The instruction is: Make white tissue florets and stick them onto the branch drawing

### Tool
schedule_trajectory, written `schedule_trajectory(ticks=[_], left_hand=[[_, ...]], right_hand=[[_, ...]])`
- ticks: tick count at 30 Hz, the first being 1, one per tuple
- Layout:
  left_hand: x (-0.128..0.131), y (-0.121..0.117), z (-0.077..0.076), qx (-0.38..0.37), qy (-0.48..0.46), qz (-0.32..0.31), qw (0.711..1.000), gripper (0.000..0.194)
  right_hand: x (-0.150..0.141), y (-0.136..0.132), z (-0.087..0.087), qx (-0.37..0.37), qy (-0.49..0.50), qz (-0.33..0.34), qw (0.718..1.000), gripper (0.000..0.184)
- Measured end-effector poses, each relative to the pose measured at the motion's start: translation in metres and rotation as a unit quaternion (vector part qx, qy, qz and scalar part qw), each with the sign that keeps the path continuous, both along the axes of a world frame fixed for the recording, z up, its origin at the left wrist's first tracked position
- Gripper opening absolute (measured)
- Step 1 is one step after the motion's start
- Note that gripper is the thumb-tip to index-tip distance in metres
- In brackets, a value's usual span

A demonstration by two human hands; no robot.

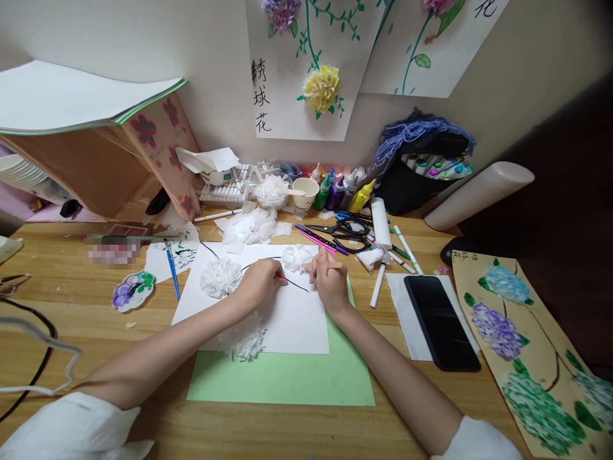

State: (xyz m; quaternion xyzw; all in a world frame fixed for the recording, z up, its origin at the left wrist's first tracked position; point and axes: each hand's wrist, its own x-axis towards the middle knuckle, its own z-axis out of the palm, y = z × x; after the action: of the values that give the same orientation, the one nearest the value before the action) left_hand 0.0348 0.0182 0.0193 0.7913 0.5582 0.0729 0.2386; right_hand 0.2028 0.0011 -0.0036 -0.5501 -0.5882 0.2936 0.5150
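Head view, near edge first: a green sheet [287, 380] lies on the wooden table [158, 425], sticking out from under a white paper [297, 332]. The lower white flower [249, 342] overlaps the paper's near edge, partly behind the left forearm. Farther in, the left hand [262, 281] rests over the paper, fingers curled together beside a thin dark line [297, 285]; whether they pinch anything, I cannot tell. The right hand [330, 281] is closed around a wooden stick [330, 265], above the paper's right part. The stick's long axis runs nearly level, left to right, its left end pointing toward the left hand, just below the upper white flower [295, 257]. Another white flower [220, 278] sits left of the left hand.

Left of the paper, a scalloped palette [123, 301] holds purple and green paint. Beyond the paper lie loose white pieces [251, 227] and black-handled scissors [352, 245]. Behind them, a clear bowl [272, 202] is heaped with white pieces, beside a paper cup [303, 203]; the cup's contents are unclear. A clear tray [215, 197] contains white pens. Farther right, a black holder [407, 195] carries markers and blue yarn [416, 137].
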Motion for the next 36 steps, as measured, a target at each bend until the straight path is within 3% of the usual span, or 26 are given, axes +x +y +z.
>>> schedule_trajectory(ticks=[3,7,13,19,29,36], left_hand=[[0.001,0.0,0.001,0.0,-0.002,0.001,1.0,0.005],[0.002,-0.001,0.003,-0.002,-0.003,-0.002,1.0,0.006],[0.002,-0.002,0.006,0.007,-0.012,-0.011,1.0,0.009],[0.002,-0.001,0.006,-0.004,0.0,-0.006,1.0,0.01],[0.002,0.0,0.004,-0.008,-0.001,-0.006,1.0,0.011],[0.003,0.0,0.006,-0.015,0.005,-0.008,1.0,0.011]], right_hand=[[0.003,-0.004,-0.003,0.021,0.01,0.001,1.0,0.043],[0.008,-0.015,-0.006,0.117,-0.039,0.005,0.992,0.046],[-0.001,-0.013,-0.003,0.203,-0.178,0.131,0.954,0.036],[-0.001,-0.009,-0.008,0.222,-0.269,0.081,0.934,0.032],[0.001,-0.009,-0.007,0.17,-0.222,0.047,0.959,0.035],[-0.002,-0.007,-0.005,0.049,-0.069,-0.006,0.996,0.037]])
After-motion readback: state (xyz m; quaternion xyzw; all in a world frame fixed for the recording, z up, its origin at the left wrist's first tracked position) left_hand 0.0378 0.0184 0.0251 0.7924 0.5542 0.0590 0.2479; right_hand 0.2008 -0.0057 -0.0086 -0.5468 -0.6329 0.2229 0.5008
